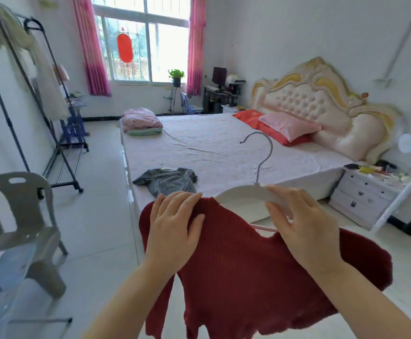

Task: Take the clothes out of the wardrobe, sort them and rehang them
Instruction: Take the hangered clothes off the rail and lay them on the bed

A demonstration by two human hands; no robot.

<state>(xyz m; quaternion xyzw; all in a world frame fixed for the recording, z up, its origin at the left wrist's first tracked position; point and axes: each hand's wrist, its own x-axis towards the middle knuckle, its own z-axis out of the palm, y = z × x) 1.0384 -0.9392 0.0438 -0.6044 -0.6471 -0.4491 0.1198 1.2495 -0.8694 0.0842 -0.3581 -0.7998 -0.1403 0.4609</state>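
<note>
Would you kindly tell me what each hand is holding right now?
Left hand: closed, gripping the red sweater at its shoulder.
Right hand: closed, pinching the white hanger.

The bed (pixel 224 148) is filling mid-frame: a grey T-shirt (pixel 167 183) is lying on its hanger (pixel 166 167) at the near left corner, folded pink bedding (pixel 142 119) is sitting far left, and a pink pillow (pixel 289 126) is resting on a red pillow (pixel 248 117) upper right.

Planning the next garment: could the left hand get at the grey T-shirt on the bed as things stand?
Probably not yet. The left hand grips the red sweater, so it is busy. The grey T-shirt lies beyond it on the bed, with nothing between.
</note>
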